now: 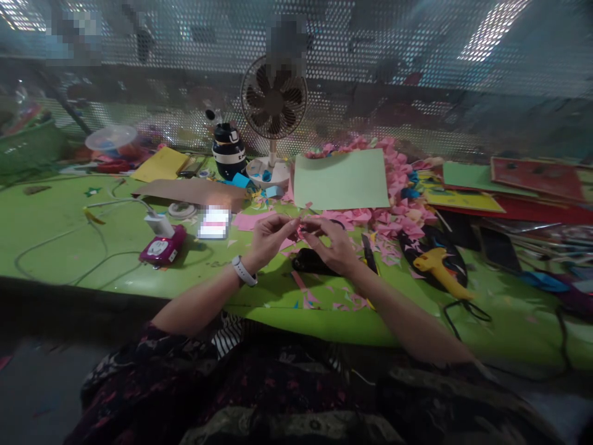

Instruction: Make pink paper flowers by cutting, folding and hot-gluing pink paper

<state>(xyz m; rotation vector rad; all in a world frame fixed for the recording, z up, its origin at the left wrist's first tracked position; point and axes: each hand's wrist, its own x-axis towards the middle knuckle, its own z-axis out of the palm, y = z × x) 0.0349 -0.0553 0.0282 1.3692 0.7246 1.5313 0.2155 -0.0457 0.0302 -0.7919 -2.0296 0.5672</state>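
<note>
My left hand [269, 240], with a pale band at its wrist, meets my right hand [334, 245] above the green table [194, 266]. Pinched between the fingertips of both is a small pink paper piece [301, 231], whose shape is largely covered by the fingers. Beneath my right hand lies a dark, rounded object [311, 262], partly hidden. Close to my right wrist rests a dark utility knife [369, 253]. Pink paper scraps [345, 303] are strewn below the hands, and a flat pink sheet [252, 220] is beyond my left hand.
A large heap of folded pink paper [396, 167] surrounds a pale green sheet [341, 180]. A fan [274, 102] and a dark jug [228, 153] stand behind. To the right is a yellow glue gun [440, 269]; leftward, a purple power socket [162, 247] and a lit phone [214, 222].
</note>
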